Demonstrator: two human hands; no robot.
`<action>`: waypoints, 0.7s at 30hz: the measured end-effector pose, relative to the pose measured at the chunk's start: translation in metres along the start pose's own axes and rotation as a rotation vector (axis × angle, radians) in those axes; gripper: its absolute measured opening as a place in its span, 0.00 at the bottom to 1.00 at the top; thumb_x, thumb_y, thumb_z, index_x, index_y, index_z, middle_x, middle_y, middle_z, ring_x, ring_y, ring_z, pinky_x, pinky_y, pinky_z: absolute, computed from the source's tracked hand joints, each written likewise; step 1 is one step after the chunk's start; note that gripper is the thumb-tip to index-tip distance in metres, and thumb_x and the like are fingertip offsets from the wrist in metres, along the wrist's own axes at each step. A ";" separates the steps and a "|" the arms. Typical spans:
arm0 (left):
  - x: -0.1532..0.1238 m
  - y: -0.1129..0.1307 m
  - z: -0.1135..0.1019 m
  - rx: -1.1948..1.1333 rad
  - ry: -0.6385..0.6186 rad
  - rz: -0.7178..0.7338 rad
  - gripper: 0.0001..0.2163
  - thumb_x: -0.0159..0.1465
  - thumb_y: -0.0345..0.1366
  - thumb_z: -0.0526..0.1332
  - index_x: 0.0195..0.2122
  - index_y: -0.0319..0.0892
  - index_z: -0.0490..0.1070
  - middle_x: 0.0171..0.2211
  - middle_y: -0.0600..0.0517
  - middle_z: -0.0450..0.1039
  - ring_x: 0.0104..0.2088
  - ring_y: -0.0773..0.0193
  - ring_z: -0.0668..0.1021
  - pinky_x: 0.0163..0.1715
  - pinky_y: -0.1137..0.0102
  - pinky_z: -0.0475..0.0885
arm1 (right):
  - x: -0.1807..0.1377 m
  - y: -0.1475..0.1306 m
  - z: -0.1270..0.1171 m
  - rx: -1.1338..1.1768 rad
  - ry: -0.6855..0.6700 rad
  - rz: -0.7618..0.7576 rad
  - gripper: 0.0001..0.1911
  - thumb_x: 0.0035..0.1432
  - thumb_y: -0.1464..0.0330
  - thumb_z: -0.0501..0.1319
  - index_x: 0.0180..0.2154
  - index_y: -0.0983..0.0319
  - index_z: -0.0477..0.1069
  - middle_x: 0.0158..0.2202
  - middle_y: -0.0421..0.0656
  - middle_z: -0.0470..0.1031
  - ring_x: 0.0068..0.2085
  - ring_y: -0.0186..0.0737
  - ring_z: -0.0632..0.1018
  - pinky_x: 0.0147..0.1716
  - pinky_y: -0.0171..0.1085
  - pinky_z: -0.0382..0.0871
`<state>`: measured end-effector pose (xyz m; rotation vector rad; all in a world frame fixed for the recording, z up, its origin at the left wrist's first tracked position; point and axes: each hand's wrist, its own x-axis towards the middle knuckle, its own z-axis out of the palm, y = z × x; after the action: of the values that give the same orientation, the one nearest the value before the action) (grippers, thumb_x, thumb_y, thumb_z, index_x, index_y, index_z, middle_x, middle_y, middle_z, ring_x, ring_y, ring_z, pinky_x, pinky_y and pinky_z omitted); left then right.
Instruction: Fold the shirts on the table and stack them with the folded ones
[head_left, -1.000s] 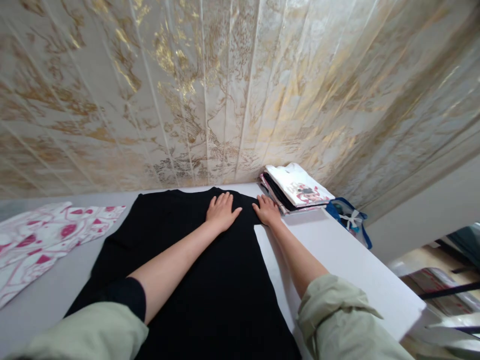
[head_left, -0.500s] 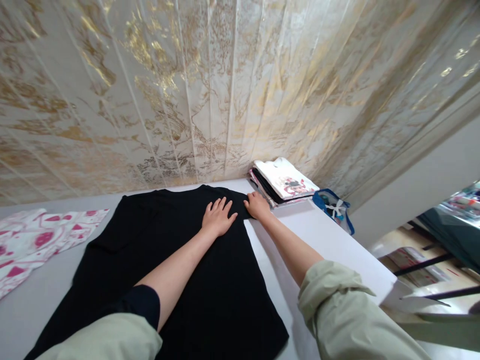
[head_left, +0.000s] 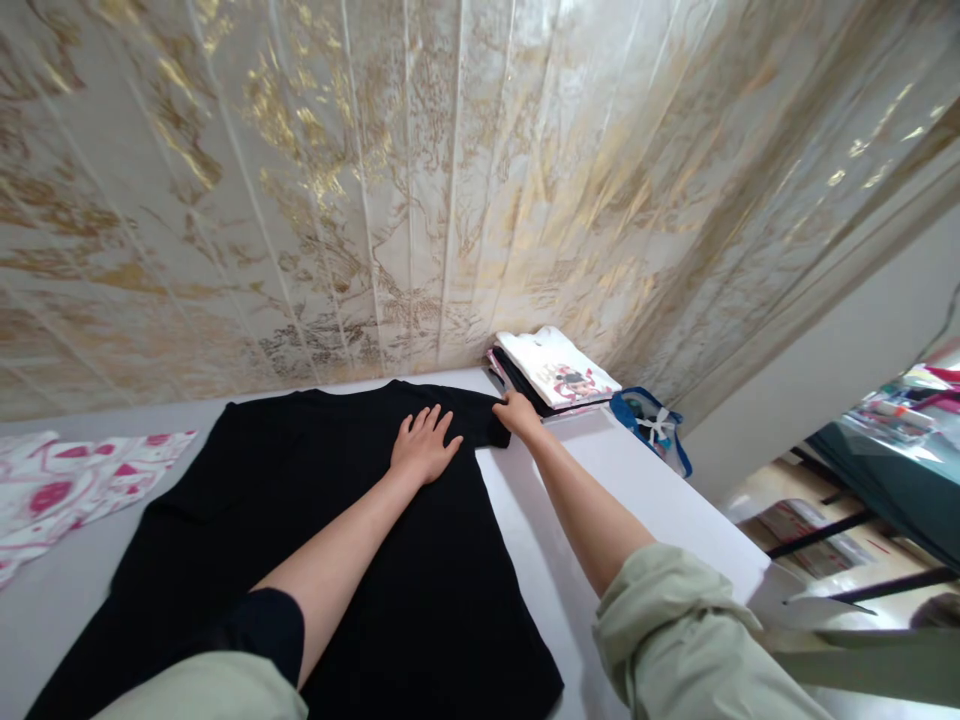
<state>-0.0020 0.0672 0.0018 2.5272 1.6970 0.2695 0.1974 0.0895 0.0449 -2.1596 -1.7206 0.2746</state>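
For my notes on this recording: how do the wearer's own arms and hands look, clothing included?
Both the left hand and right hand are bare, with no gloves, rings or watch visible. The pale green right sleeve is bunched up; the pale green left sleeve shows a dark inner cuff.

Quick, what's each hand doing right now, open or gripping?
Left hand: open, spread flat on the black top.
Right hand: closed, fingers apparently pinching the top's sleeve near its end.

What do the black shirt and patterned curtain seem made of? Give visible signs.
Black shirt: likely soft knit, perhaps cotton, matte; it drapes flat without sheen. Patterned curtain: apparently fabric with a partly metallic finish; it hangs in folds and its gold areas glint.
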 end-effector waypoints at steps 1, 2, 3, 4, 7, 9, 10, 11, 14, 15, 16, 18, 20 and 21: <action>0.000 0.000 0.000 -0.002 0.004 0.003 0.29 0.68 0.53 0.43 0.67 0.45 0.54 0.69 0.48 0.48 0.69 0.53 0.52 0.65 0.53 0.46 | 0.001 -0.001 -0.001 0.041 0.023 0.019 0.10 0.56 0.69 0.56 0.37 0.66 0.73 0.33 0.46 0.77 0.35 0.41 0.77 0.32 0.34 0.67; 0.000 0.000 0.000 -0.005 0.012 0.006 0.29 0.68 0.53 0.43 0.67 0.45 0.54 0.69 0.47 0.48 0.69 0.53 0.52 0.65 0.53 0.46 | 0.001 -0.004 -0.002 0.078 0.050 0.034 0.12 0.57 0.69 0.54 0.38 0.67 0.73 0.33 0.46 0.77 0.34 0.40 0.77 0.31 0.33 0.67; 0.001 0.000 0.001 -0.008 0.019 0.007 0.29 0.68 0.53 0.43 0.67 0.45 0.54 0.69 0.47 0.48 0.69 0.53 0.52 0.65 0.53 0.47 | -0.002 -0.010 -0.003 0.111 0.077 0.043 0.14 0.58 0.69 0.52 0.40 0.68 0.73 0.34 0.47 0.77 0.34 0.40 0.76 0.31 0.33 0.67; 0.001 0.000 0.001 -0.013 0.026 0.007 0.29 0.68 0.52 0.43 0.67 0.45 0.55 0.69 0.47 0.48 0.69 0.53 0.52 0.65 0.53 0.47 | -0.007 -0.017 -0.003 0.138 0.105 0.048 0.15 0.59 0.68 0.51 0.41 0.68 0.72 0.35 0.47 0.77 0.35 0.39 0.76 0.32 0.33 0.67; 0.000 -0.001 0.001 -0.039 0.040 0.015 0.28 0.68 0.51 0.46 0.66 0.44 0.57 0.68 0.45 0.52 0.68 0.51 0.54 0.65 0.53 0.47 | -0.034 -0.047 -0.008 0.242 0.126 -0.105 0.16 0.60 0.66 0.53 0.48 0.62 0.70 0.38 0.41 0.77 0.37 0.35 0.76 0.36 0.32 0.68; -0.002 -0.002 0.000 -0.066 0.044 0.016 0.26 0.68 0.49 0.48 0.64 0.44 0.60 0.66 0.46 0.58 0.66 0.51 0.59 0.64 0.55 0.50 | -0.058 -0.061 -0.013 0.355 0.016 -0.505 0.18 0.60 0.65 0.57 0.52 0.57 0.68 0.39 0.38 0.78 0.39 0.35 0.77 0.40 0.33 0.67; -0.003 -0.002 0.000 -0.078 0.044 0.009 0.25 0.68 0.47 0.48 0.64 0.45 0.61 0.64 0.46 0.61 0.65 0.51 0.62 0.64 0.56 0.53 | -0.069 -0.064 -0.015 0.352 0.012 -0.587 0.17 0.60 0.65 0.57 0.52 0.55 0.68 0.39 0.37 0.78 0.40 0.36 0.77 0.43 0.34 0.66; -0.004 -0.002 -0.002 -0.090 0.047 -0.002 0.24 0.68 0.46 0.49 0.63 0.45 0.62 0.63 0.47 0.64 0.63 0.50 0.64 0.62 0.58 0.56 | -0.078 -0.064 -0.017 0.340 0.023 -0.599 0.17 0.61 0.65 0.57 0.52 0.55 0.68 0.39 0.38 0.78 0.40 0.36 0.77 0.44 0.35 0.66; -0.008 -0.002 -0.007 -0.136 0.083 -0.018 0.23 0.67 0.44 0.51 0.61 0.46 0.64 0.60 0.47 0.67 0.61 0.49 0.68 0.59 0.60 0.62 | -0.095 -0.050 -0.017 0.241 0.055 -0.370 0.14 0.63 0.68 0.54 0.50 0.58 0.69 0.39 0.41 0.78 0.40 0.37 0.77 0.42 0.36 0.65; -0.009 -0.001 -0.009 -0.151 0.096 -0.013 0.23 0.66 0.44 0.52 0.61 0.46 0.65 0.60 0.47 0.68 0.61 0.49 0.68 0.58 0.61 0.62 | -0.098 -0.045 -0.015 0.203 0.035 -0.299 0.13 0.63 0.68 0.54 0.49 0.59 0.69 0.41 0.42 0.77 0.41 0.38 0.77 0.41 0.36 0.65; -0.009 0.000 -0.012 -0.163 0.103 -0.003 0.23 0.66 0.44 0.53 0.61 0.46 0.64 0.59 0.48 0.69 0.61 0.49 0.67 0.59 0.61 0.62 | -0.102 -0.041 -0.010 0.164 0.004 -0.256 0.13 0.62 0.68 0.55 0.49 0.59 0.69 0.42 0.43 0.76 0.41 0.38 0.76 0.41 0.36 0.65; -0.011 0.001 -0.017 -0.163 0.094 0.009 0.24 0.65 0.43 0.55 0.61 0.46 0.64 0.59 0.48 0.69 0.62 0.50 0.66 0.59 0.62 0.61 | -0.110 -0.037 0.001 0.087 -0.058 -0.238 0.15 0.61 0.67 0.58 0.50 0.58 0.67 0.46 0.44 0.73 0.42 0.39 0.76 0.39 0.36 0.65; -0.015 -0.001 -0.020 -0.136 0.056 0.004 0.24 0.64 0.45 0.55 0.61 0.46 0.64 0.59 0.47 0.68 0.63 0.49 0.65 0.60 0.61 0.59 | -0.119 -0.037 0.012 0.008 -0.064 -0.245 0.18 0.60 0.67 0.58 0.52 0.57 0.65 0.48 0.44 0.71 0.43 0.40 0.75 0.37 0.36 0.65; -0.018 -0.004 -0.021 -0.112 0.031 -0.005 0.24 0.64 0.45 0.55 0.61 0.45 0.65 0.60 0.47 0.68 0.63 0.48 0.65 0.61 0.60 0.58 | -0.124 -0.038 0.017 -0.028 -0.051 -0.246 0.18 0.60 0.68 0.57 0.52 0.56 0.64 0.48 0.44 0.71 0.44 0.40 0.75 0.37 0.36 0.65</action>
<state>-0.0166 0.0515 0.0200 2.4513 1.6497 0.3941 0.1277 -0.0203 0.0353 -1.9482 -2.0060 0.2419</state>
